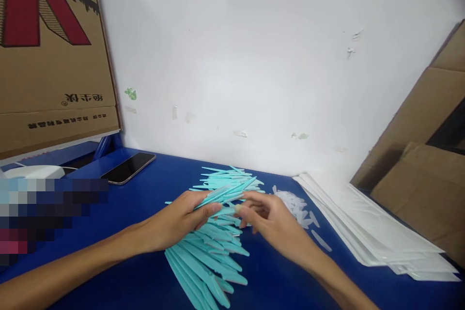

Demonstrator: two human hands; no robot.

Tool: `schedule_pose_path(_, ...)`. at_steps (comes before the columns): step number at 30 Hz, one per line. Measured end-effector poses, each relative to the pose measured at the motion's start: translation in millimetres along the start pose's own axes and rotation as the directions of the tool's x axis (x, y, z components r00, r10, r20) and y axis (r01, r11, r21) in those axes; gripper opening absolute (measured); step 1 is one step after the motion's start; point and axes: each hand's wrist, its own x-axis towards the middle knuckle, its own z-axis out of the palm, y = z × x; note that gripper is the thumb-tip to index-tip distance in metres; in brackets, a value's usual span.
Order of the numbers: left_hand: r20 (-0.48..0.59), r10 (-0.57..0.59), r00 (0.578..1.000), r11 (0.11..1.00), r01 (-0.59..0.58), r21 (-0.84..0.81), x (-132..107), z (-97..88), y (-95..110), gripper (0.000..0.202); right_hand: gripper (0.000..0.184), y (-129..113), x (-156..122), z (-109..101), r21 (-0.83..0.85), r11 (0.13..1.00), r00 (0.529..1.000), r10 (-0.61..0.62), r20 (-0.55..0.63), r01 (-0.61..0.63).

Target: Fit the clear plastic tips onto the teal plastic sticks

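Observation:
My left hand [174, 223] is closed round a small bunch of slim turquoise eyebrow razors [227, 194], held above the table. With thumb and forefinger, my right hand [274, 220] pinches the end of one razor at the bunch's right side. A fanned heap of the same razors [207, 261] lies below and in front of my hands. Behind them is another pile of razors [223, 178]. Just right of my right hand lie several small translucent plastic covers [296, 206]. My fingers hide part of the bunch.
The blue table [141, 198] runs up to a white wall. A phone [129, 168] lies at the back left, near a large cardboard box [54, 72]. White plastic bags [366, 232] are stacked at the right, beside more cardboard [421, 184]. A pixelated patch covers the left edge.

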Motion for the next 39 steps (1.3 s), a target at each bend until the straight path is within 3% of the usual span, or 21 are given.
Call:
schedule_pose_path(5, -0.012, 0.025, 1.0, 0.997, -0.024, 0.078, -1, 2.8, 7, 0.04, 0.038, 6, 2, 12, 0.192, 0.981, 0.998, 0.0, -0.058, 0.011)
schedule_pose_path(14, -0.03, 0.008, 1.0, 0.988, -0.003, 0.156, -2, 3.8, 11, 0.044, 0.041, 5, 2, 5, 0.171, 0.985, 0.985, 0.008, -0.174, 0.022)
schedule_pose_path(24, -0.091, 0.019, 0.996, 0.929, 0.016, 0.369, -2, 8.1, 12, 0.041, 0.047, 4, 4, 10, 0.259, 0.963, 0.987, 0.11, -0.117, -0.077)
schedule_pose_path(26, -0.112, 0.039, 0.993, 0.923, 0.008, 0.386, -1, 5.5, 7, 0.042, 0.048, 6, 5, -1, 0.253, 0.964, 0.984, 0.12, -0.131, -0.084)
schedule_pose_path(28, -0.152, 0.061, 0.986, 0.919, 0.004, 0.394, 1, -2.4, 1, 0.044, 0.049, 9, 4, -23, 0.224, 0.973, 0.968, 0.103, -0.23, -0.051)
schedule_pose_path(31, -0.247, 0.062, 0.967, 0.92, 0.04, 0.39, 5, -19.7, -5, 0.046, 0.049, 15, 3, -71, 0.139, 0.99, 0.889, 0.077, -0.452, -0.014)
schedule_pose_path(32, -0.284, 0.068, 0.956, 0.919, 0.05, 0.391, 7, -24.5, -6, 0.046, 0.05, 18, 2, -86, 0.08, 0.996, 0.878, 0.079, -0.473, -0.047)
schedule_pose_path(35, -0.253, 0.089, 0.963, 0.927, 0.013, 0.375, 7, -29.8, -3, 0.046, 0.052, 28, 4, -113, -0.135, 0.98, 0.94, 0.092, -0.328, -0.143)
schedule_pose_path(39, -0.161, 0.048, 0.986, 0.95, 0.005, 0.313, 3, -22.1, 5, 0.047, 0.051, 40, 7, -112, -0.358, 0.921, 0.974, 0.082, -0.21, -0.154)
